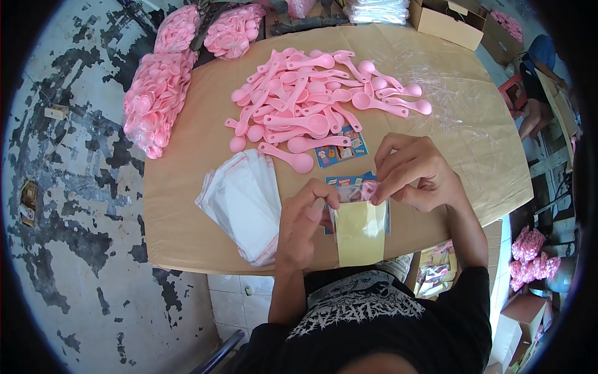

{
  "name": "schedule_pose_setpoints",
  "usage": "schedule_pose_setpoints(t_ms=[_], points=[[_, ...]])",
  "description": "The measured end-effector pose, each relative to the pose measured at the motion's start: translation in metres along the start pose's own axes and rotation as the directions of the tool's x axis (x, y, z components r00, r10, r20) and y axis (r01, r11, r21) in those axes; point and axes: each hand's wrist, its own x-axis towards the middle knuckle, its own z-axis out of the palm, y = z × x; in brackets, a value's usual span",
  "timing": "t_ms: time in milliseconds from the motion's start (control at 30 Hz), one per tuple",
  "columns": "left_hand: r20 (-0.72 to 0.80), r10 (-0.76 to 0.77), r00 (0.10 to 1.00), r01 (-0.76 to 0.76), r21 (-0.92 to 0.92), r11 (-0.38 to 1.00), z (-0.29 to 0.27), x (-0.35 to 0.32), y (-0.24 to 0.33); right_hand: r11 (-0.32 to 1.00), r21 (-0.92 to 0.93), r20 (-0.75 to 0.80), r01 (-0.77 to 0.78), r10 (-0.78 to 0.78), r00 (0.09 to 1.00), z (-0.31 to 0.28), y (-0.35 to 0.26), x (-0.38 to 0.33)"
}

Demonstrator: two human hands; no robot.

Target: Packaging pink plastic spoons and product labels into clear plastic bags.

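My left hand [302, 221] is closed, its thumb and forefinger pinching the left edge of a clear plastic bag [374, 222] near the top. A pale yellow card [360, 240] fills most of that bag. At the bag's top shows the end of a pink measuring spoon [369, 189], with the fingers of my right hand [414, 174] closed on it; the rest of the spoon is hidden. Blue printed cards [339, 181] lie behind the bag, and another blue card [344, 149] sits farther back, partly under the pink spoons. Left of my hands lies a stack of clear bags [244, 209].
A heap of pink measuring spoons [305, 93] covers the far middle of the brown table [187, 218]. Bulging bags of spoons [159, 93] stand at the far left. Thin clear strips [448, 93] litter the right. A cardboard box [448, 22] stands behind; a box of filled packets [436, 271] sits below.
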Motion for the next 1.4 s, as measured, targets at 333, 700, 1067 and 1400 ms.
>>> schedule_pose_setpoints(t_ms=[333, 700, 1067, 1400], points=[[0.045, -0.01, 0.999, 0.001, 0.199, 0.98, 0.011, -0.01, -0.005, 0.78, -0.084, 0.073, -0.621, 0.626, 0.776, 0.008, -0.055, 0.014], [-0.076, 0.465, 0.882, -0.137, 0.903, 0.407, -0.081, -0.079, 0.043, 0.762, -0.485, 0.103, -0.43, 0.538, 0.837, -0.007, -0.07, 0.011], [-0.271, 0.412, 0.87, 0.016, 0.851, 0.525, -0.072, -0.094, 0.021, 0.852, -0.18, 0.383, -0.492, 0.521, 0.763, 0.116, 0.015, 0.09], [-0.126, 0.371, 0.92, -0.009, 0.94, 0.341, -0.089, -0.098, 0.013, 0.868, -0.168, 0.387, -0.466, 0.493, 0.779, 0.095, 0.036, 0.093]])
